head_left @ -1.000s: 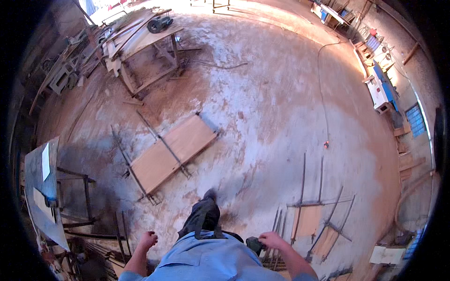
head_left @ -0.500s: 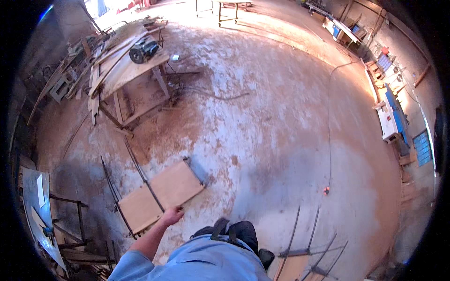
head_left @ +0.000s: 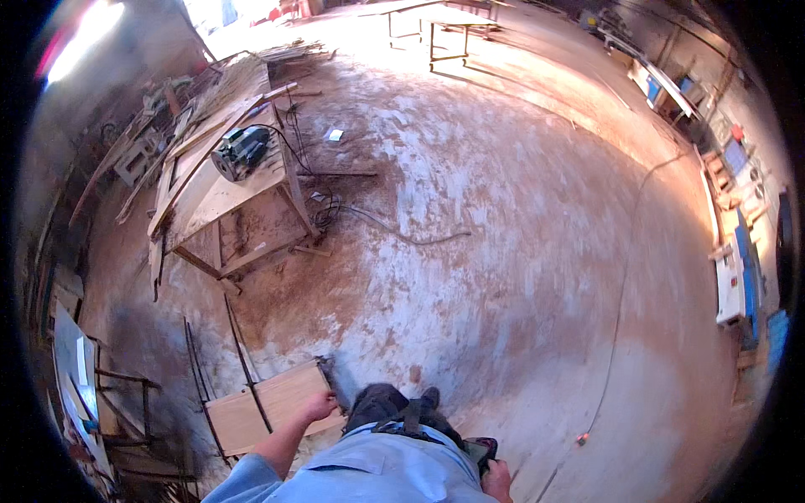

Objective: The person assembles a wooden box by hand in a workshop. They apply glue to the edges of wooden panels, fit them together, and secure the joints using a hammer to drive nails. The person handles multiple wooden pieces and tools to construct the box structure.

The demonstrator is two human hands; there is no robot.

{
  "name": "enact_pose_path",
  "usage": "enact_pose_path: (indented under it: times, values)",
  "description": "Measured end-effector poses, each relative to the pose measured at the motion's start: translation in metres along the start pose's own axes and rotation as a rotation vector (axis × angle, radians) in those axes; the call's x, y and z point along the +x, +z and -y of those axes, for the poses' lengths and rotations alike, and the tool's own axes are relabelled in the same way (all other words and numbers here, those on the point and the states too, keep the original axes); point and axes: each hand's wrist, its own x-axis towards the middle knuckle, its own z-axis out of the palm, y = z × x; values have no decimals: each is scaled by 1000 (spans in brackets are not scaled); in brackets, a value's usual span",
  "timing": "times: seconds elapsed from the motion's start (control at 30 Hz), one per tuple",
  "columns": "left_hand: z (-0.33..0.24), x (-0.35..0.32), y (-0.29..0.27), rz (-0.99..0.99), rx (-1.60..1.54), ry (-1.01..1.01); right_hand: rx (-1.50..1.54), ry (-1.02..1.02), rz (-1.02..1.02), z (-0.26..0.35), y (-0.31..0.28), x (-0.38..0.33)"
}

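Down low, the left hand (head_left: 319,407) reaches out over a flat wooden board (head_left: 270,407). The hand is at the board's right edge and seems to touch it. The grip looks loosely curled, but I cannot tell if the fingers really have hold of the board. The board lies on a thin metal frame (head_left: 239,356) near the person's feet, on the dusty floor (head_left: 503,251).

The right hand (head_left: 497,481) hangs low by the person's side, at the bottom edge of the picture. It is next to a small dark thing with a red edge (head_left: 480,450). I cannot tell if that hand's grip is open or closed, or if it holds the thing.

Further off, up and to the left, stands a wooden surface (head_left: 226,197) with long planks on it. A round power saw (head_left: 241,150) sits on top. A black cable (head_left: 394,230) runs from there across the floor. Well apart, on the right, there are blue and white machines (head_left: 738,268) by the wall.
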Motion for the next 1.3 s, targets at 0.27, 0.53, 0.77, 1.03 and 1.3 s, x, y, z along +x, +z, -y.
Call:
enact_pose_path:
  times: [0.27, 0.53, 0.77, 1.03, 1.3]
  values:
    - [72, 86, -19, -107, -748, -594, 106, 139, 381, 33, -54, 262]
    - [-124, 316, -170, -38, -450, -295, 169, 48, 146, 161, -131, 519]
    - [-356, 439, -426, -358, -456, 0, 112, -152, 71, 251, -161, 717]
    - [-433, 577, -524, -492, -181, -24, 135, -269, -27, 327, -157, 1004]
    - [-514, 631, -586, -213, -473, -465, -196, -57, 701, 445, -232, 1212]
